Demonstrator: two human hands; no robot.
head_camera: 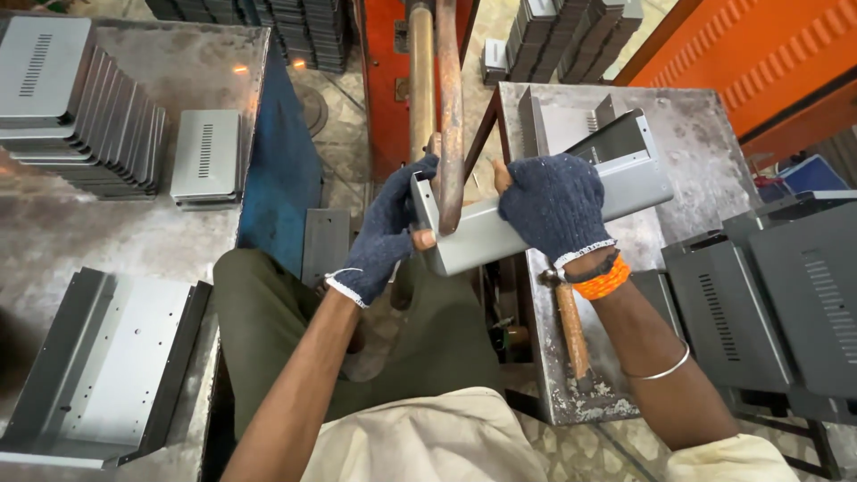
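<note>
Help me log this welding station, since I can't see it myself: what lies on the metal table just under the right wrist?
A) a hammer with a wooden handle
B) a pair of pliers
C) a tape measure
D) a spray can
A: a wooden-handled hammer lies on the metal table, just below the right hand, which grips the grey sheet-metal housing.

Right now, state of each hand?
Left hand: closed on the end of the grey sheet-metal casing, at the copper rods.
Right hand: closed on the same casing, mid-length.
</note>
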